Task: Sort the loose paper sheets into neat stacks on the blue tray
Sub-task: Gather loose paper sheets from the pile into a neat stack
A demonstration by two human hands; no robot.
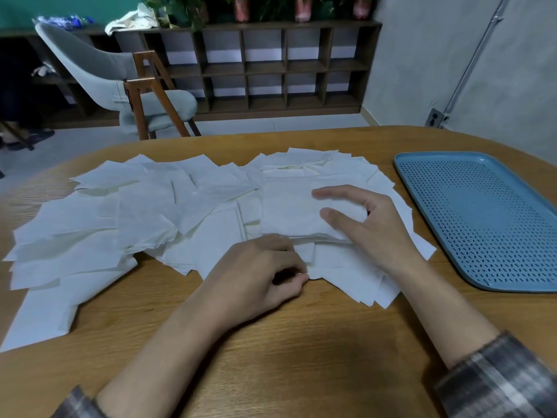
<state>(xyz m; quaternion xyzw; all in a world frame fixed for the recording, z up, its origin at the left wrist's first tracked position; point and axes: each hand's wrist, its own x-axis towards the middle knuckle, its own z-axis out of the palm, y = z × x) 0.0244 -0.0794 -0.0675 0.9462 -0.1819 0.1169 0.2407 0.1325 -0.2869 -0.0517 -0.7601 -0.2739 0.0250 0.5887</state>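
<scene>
**Squaring a first sheaf, tray not yet loaded**

The paper sheets [150,212] lie in a wide, overlapping spread to the left of the blue tray [482,212], none of them on it. The nearest corners stop just short of the tray's left rim. The tray sits by itself on the table [286,342], probably kept free so finished stacks can go straight in.

The right hand [373,230] is the one nearer the tray. It rests palm-down on a small sheaf [289,206] at the tray-side end of the spread, with fingers and thumb spread wide and nearly straight. That looks like pressing to stop the thin sheets sliding while their edges are evened (they look light and limp, likely to drift at a touch).

The left hand [259,273], farther from the tray and just beside the sheaf's near edge, has its fingers curled in. Its thumb tip meets the corner of a sheet in what appears to be a pinch, though blur hides how many sheets it holds. It is probably tugging strays into line under the right hand's weight.

The sort seems barely begun, since most sheets remain scattered well away from the tray. The next move would call for lifting the sheaf whole without fanning it.
</scene>
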